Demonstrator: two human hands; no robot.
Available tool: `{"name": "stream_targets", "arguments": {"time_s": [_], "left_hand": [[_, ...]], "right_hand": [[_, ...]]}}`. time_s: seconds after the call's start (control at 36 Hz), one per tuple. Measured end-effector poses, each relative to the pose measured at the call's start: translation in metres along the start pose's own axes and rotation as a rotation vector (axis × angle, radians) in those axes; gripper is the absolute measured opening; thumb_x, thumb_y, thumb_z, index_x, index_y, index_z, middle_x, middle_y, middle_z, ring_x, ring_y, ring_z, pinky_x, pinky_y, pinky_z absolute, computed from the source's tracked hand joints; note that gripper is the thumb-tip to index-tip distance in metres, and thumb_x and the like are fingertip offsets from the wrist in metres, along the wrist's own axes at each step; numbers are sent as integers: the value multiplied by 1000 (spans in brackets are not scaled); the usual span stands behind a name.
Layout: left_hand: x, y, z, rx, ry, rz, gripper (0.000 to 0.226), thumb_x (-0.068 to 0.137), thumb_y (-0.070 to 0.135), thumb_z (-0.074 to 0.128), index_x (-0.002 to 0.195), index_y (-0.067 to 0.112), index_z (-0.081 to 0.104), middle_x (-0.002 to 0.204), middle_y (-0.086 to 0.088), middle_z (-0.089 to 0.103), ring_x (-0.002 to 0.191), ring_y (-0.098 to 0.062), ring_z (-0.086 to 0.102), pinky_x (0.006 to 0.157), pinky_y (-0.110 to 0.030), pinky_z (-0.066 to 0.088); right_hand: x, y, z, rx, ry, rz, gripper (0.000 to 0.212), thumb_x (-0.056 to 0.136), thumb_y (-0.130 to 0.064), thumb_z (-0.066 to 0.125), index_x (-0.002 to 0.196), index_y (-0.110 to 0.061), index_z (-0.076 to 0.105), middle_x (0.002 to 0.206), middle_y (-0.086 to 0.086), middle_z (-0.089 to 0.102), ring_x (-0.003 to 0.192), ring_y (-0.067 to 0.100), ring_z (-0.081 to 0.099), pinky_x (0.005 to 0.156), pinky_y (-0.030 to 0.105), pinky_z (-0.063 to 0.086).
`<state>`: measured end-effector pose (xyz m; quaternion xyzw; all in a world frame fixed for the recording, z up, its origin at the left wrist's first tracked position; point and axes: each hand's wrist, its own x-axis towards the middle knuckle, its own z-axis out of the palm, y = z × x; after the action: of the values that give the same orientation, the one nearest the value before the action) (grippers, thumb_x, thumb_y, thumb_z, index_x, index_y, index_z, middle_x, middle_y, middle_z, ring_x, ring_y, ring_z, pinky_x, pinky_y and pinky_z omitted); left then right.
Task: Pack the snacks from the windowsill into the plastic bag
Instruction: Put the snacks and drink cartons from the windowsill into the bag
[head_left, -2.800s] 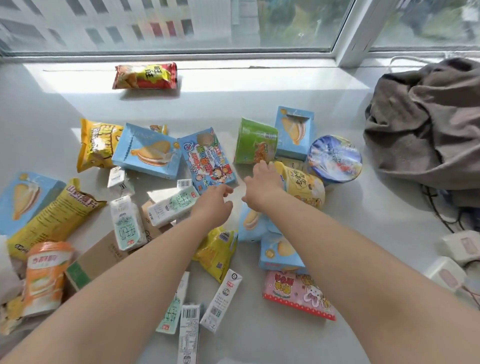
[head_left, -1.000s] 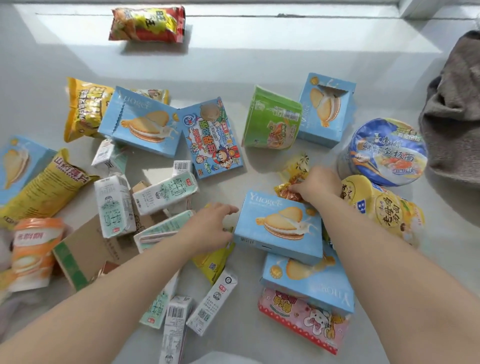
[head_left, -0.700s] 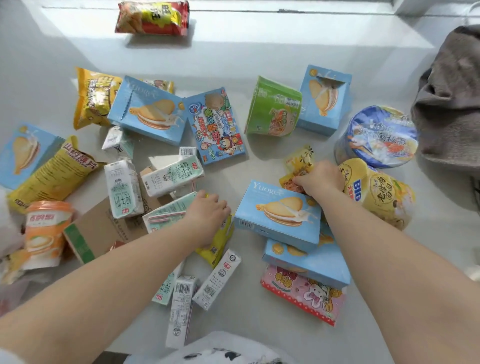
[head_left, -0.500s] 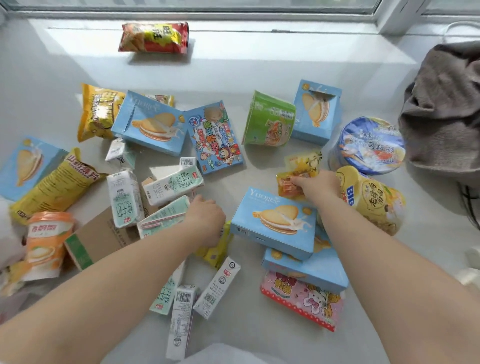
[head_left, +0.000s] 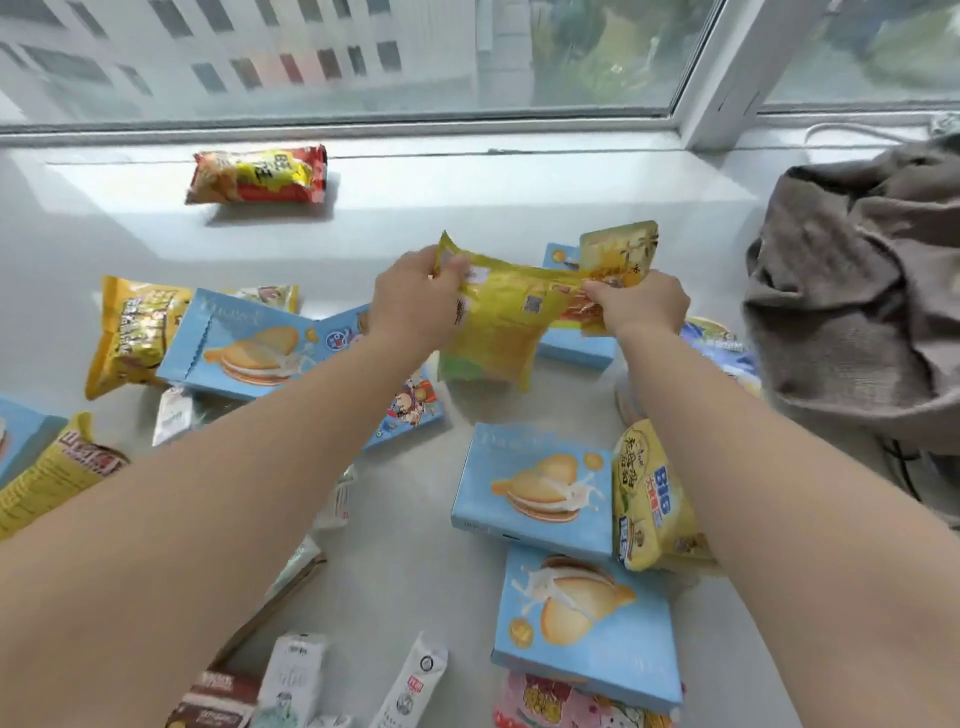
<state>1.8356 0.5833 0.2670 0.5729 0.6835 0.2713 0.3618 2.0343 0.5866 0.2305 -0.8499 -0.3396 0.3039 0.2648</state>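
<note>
My left hand (head_left: 410, 301) grips the top left corner of a yellow snack packet (head_left: 498, 332), held up above the windowsill (head_left: 467, 208). My right hand (head_left: 639, 306) pinches a smaller yellow and orange packet (head_left: 615, 260) at the big packet's right edge. Below lie several blue biscuit boxes, one (head_left: 535, 488) in the middle and another (head_left: 587, 623) nearer me. A yellow bag (head_left: 654, 499) lies under my right forearm. No plastic bag is in view.
A red and yellow packet (head_left: 257, 174) lies alone near the window. Yellow bags (head_left: 132, 332), a blue box (head_left: 239, 343) and small milk cartons (head_left: 296, 675) lie at left and front. A grey-brown cloth heap (head_left: 857, 291) fills the right side, cables beneath it.
Both hands have risen off the sill, the left lifting the yellow packet from beside the cartons, the right lifting the small orange-yellow packet. The two packets now meet in the air.
</note>
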Motion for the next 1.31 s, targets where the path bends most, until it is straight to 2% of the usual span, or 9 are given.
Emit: {"name": "stream_targets", "arguments": {"time_s": [0.25, 0.39, 0.61, 0.72, 0.86, 0.97, 1.08, 1.19, 1.31], "left_hand": [[79, 33, 74, 16, 58, -232, 35, 102, 25, 31, 118, 7, 55, 119, -13, 57, 101, -28, 52, 79, -32, 38], [110, 41, 103, 358, -60, -188, 41, 98, 2, 25, 138, 3, 37, 136, -18, 44, 126, -31, 42, 89, -35, 43], [136, 28, 148, 675, -293, -70, 39, 98, 4, 28, 133, 4, 44, 135, -17, 45, 125, -31, 45, 88, -35, 44], [142, 10, 163, 271, -424, -327, 38, 99, 14, 35, 132, 0, 50, 134, -18, 52, 125, -33, 49, 102, -38, 42], [130, -14, 155, -416, -447, -625, 22, 93, 19, 57, 106, 3, 65, 78, -13, 64, 66, -26, 64, 65, -40, 57], [117, -21, 141, -592, -446, -658, 21, 95, 23, 54, 102, 7, 67, 90, -15, 67, 76, -28, 67, 72, -45, 57], [108, -13, 122, -733, -371, -620, 23, 94, 25, 54, 106, 10, 66, 96, -15, 67, 79, -31, 67, 65, -45, 59], [91, 5, 97, -827, -315, -513, 26, 92, 28, 56, 106, 8, 67, 100, -15, 65, 92, -30, 63, 82, -45, 54], [64, 17, 67, -906, -290, -454, 26, 95, 30, 52, 94, 12, 70, 94, -11, 69, 89, -28, 64, 75, -38, 56]], "right_hand": [[95, 17, 13, 263, -312, 253, 98, 25, -56, 91, 104, -4, 66, 105, 9, 70, 92, 25, 68, 88, 39, 55], [93, 9, 9, 248, -410, 306, 30, 72, -32, 80, 72, -15, 56, 82, 4, 64, 64, 13, 56, 52, 26, 36], [125, 42, 38, 188, -375, 405, 26, 72, -26, 76, 75, -10, 56, 84, 10, 68, 86, 26, 66, 86, 36, 52], [153, 70, 59, 155, -368, 344, 29, 58, -27, 64, 81, -9, 64, 94, 14, 70, 89, 31, 68, 83, 45, 57], [122, 51, 43, 291, -496, 360, 13, 70, -19, 73, 69, -12, 62, 52, 2, 62, 51, 16, 60, 58, 29, 56], [109, 43, 35, 409, -587, 295, 17, 79, -15, 73, 92, -4, 69, 79, 12, 71, 63, 21, 66, 58, 29, 56], [94, 30, 16, 531, -608, 170, 6, 80, -7, 71, 78, -5, 66, 50, -1, 64, 37, 7, 56, 38, 15, 42], [69, 8, -5, 570, -601, 35, 33, 72, -12, 78, 103, -4, 70, 95, 14, 73, 79, 27, 71, 67, 38, 58], [29, -10, -25, 487, -560, -111, 28, 66, -17, 82, 92, -16, 73, 92, 7, 74, 84, 26, 71, 73, 42, 60]]}}
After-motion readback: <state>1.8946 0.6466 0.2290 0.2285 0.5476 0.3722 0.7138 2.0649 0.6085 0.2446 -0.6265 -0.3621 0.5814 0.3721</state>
